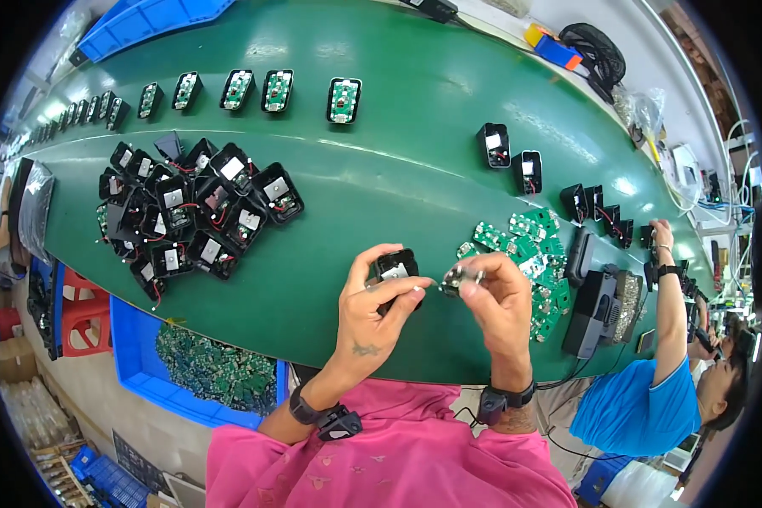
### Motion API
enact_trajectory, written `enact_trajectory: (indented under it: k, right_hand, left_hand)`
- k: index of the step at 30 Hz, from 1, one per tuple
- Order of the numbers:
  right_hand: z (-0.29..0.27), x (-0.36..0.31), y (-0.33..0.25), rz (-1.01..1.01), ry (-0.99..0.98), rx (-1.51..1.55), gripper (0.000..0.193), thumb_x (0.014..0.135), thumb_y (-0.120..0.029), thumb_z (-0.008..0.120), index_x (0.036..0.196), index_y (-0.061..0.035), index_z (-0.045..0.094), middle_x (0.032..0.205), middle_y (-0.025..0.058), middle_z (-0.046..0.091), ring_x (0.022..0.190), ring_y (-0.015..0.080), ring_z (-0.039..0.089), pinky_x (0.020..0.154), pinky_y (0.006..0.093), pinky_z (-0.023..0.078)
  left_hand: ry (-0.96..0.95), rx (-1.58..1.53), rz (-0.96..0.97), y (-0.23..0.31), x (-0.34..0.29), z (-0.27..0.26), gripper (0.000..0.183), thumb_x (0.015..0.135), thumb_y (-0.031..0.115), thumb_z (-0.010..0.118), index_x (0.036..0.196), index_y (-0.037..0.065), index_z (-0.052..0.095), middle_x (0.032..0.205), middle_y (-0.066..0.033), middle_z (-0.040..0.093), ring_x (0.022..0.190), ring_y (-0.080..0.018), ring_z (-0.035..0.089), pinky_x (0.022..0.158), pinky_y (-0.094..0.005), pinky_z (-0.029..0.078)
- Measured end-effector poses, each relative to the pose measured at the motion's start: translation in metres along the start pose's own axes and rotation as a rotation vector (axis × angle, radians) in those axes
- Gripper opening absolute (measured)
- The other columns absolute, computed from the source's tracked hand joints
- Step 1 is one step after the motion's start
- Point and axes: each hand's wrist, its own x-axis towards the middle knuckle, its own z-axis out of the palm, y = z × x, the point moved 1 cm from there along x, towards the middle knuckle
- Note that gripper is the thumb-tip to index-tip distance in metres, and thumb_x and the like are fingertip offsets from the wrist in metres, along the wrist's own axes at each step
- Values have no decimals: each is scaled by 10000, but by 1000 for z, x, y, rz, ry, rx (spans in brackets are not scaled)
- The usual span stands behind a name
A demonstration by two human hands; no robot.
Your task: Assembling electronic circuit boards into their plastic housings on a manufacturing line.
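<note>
My left hand (366,315) is wrapped round a small black plastic housing (395,262) with a pale block inside, above the green table near its front edge. Just to the right, my right hand (501,298) pinches a small circuit board (458,278) between thumb and fingers. The board is close to the left fingertips; whether a wire joins it to the housing I cannot tell. A heap of similar black housings (178,199) with red wires lies to the left. Loose green circuit boards (543,254) are piled right of my right hand.
Housings with boards fitted (345,101) stand in a row along the back left. More black housings (528,173) line the right, beside a black device (590,315). A blue bin (135,360) of boards sits below the table. A co-worker in a blue shirt (639,411) reaches in at right.
</note>
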Motion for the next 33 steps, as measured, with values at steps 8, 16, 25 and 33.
enact_trajectory:
  k: [8, 16, 25, 33]
  right_hand:
    - [25, -16, -11, 236, -74, 356, 357, 874, 60, 655, 1209, 55, 530, 960, 113, 654, 722, 146, 673, 615, 251, 572]
    - [32, -19, 2, 166, -28, 121, 356, 884, 57, 677, 1214, 39, 543, 987, 82, 660, 823, 98, 640, 647, 224, 518]
    - [28, -22, 20, 149, 70, -18, 334, 915, 31, 661, 1224, 9, 536, 811, 0, 578, 671, 43, 538, 574, 196, 435]
    - [32, -19, 12, -158, 167, -499, 365, 817, -46, 770, 1159, -35, 642, 993, 89, 619, 876, 144, 596, 690, 264, 476]
  left_hand:
    - [89, 218, 121, -2, -5, -3, 188, 831, 12, 715, 1006, 46, 774, 1302, -152, 529, 958, -201, 643, 813, -311, 532]
    - [92, 222, 198, -4, -7, -4, 231, 806, 24, 702, 1024, 54, 768, 1297, -159, 540, 1008, -237, 635, 854, -339, 527]
    - [-26, 73, 130, 0, -5, -3, 647, 789, -57, 675, 1410, 7, 506, 1392, -151, 465, 1215, -248, 534, 1007, -355, 470]
    - [-129, -335, -116, -8, -5, -4, 641, 883, -121, 563, 1480, 28, 383, 1464, -132, 415, 1214, -181, 548, 985, -295, 497]
